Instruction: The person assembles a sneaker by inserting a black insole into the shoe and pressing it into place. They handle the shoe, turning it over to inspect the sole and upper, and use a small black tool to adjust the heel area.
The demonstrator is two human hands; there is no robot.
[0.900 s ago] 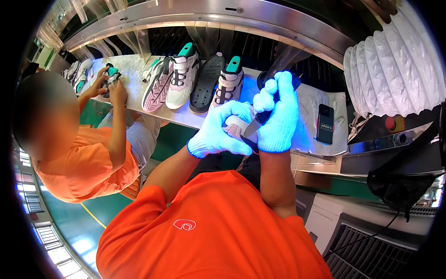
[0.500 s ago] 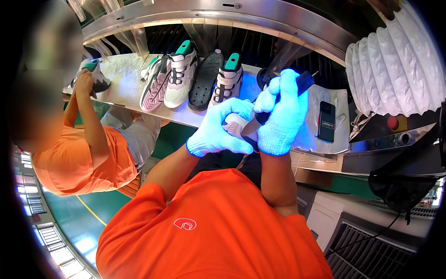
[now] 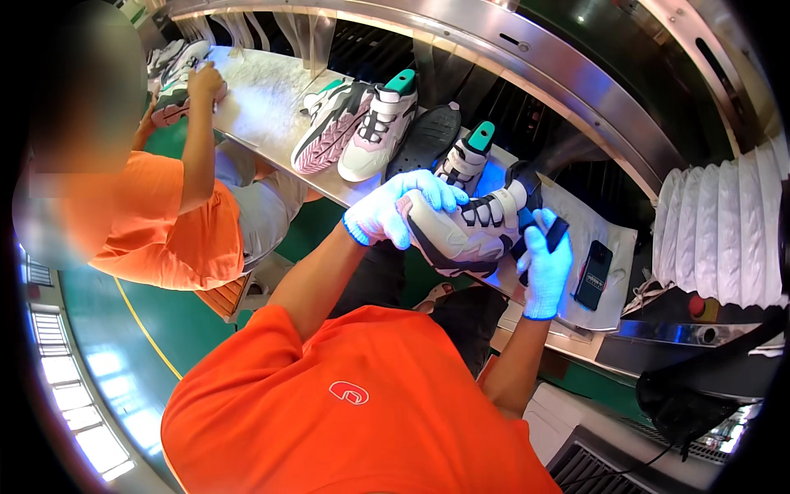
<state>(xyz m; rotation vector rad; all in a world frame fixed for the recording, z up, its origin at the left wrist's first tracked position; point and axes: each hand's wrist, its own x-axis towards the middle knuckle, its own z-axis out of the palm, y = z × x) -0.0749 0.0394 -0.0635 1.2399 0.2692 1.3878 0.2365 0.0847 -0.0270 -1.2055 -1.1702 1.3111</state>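
Note:
My left hand (image 3: 403, 206), in a white knit glove, is closed around the toe of a white and grey sneaker (image 3: 448, 235) with black details. The sneaker is held over the bench's front edge, its toe to the left and its heel to the right. Beside the heel, my gloved right hand (image 3: 547, 267) is closed on a black-handled tool (image 3: 558, 234); its working end is hidden. Behind my left hand stands another sneaker (image 3: 463, 163) with a green insert. Left of it lie a black perforated shoe piece (image 3: 429, 138) and a white and pink sneaker (image 3: 380, 128).
The pale bench (image 3: 267, 99) runs under a metal machine frame (image 3: 527, 49) with clear plastic strips. A phone (image 3: 593, 276) lies to the right, near a white flexible duct (image 3: 720, 230). At left, a co-worker in an orange shirt (image 3: 160, 218) handles shoes.
The sneaker has swung into fuller view, its upper now showing. My right hand has lowered and moved right with the tool. The whole view has turned.

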